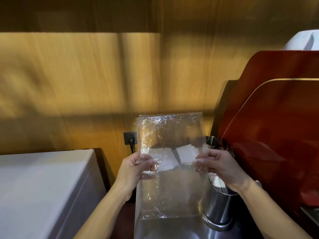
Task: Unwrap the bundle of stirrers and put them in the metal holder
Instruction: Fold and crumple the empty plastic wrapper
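I hold a clear, crinkled plastic wrapper [170, 135] spread flat and upright in front of me. My left hand [136, 167] pinches its left edge and my right hand [219, 167] pinches its right edge. Through the film I see white pieces [185, 154] behind it. The shiny metal holder [217, 209] stands on the counter below my right wrist, with pale stirrers [218, 182] showing at its rim. The wrapper itself looks empty.
A red machine [276, 126] rises at the right, close behind the holder. A white box-like surface [43, 187] fills the lower left. A wall socket with a black plug [130, 139] sits on the wooden wall [77, 75]. The steel counter [165, 228] lies below the wrapper.
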### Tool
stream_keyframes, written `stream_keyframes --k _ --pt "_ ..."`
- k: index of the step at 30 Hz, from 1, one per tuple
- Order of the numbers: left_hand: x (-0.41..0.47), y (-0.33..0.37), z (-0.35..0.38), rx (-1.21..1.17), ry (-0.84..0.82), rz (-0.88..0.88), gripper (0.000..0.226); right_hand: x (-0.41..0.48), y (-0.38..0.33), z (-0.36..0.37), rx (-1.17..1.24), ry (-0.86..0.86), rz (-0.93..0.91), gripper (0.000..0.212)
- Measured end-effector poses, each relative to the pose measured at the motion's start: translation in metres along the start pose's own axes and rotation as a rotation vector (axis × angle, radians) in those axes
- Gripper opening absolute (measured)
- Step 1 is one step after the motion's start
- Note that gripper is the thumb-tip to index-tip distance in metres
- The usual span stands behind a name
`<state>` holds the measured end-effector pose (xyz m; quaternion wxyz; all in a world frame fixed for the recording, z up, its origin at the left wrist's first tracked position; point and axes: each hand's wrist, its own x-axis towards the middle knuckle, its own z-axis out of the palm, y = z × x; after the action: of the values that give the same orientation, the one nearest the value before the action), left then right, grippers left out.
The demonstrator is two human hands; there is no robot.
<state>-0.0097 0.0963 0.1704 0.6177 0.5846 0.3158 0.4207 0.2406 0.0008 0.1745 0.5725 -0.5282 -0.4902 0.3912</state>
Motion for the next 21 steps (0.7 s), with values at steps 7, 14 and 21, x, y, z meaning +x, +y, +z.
stream_keyframes --k 7,14,21 --pt "-0.002 0.000 -0.008 0.053 -0.037 0.052 0.001 0.000 0.004 -0.001 -0.006 0.016 0.025 0.015" --pt "-0.007 0.004 -0.013 0.180 -0.108 0.078 0.007 0.003 0.016 -0.006 0.118 0.030 0.053 0.016" --pt "-0.008 0.004 -0.020 0.212 -0.105 0.138 0.027 0.004 0.023 -0.011 0.160 0.006 0.072 0.029"
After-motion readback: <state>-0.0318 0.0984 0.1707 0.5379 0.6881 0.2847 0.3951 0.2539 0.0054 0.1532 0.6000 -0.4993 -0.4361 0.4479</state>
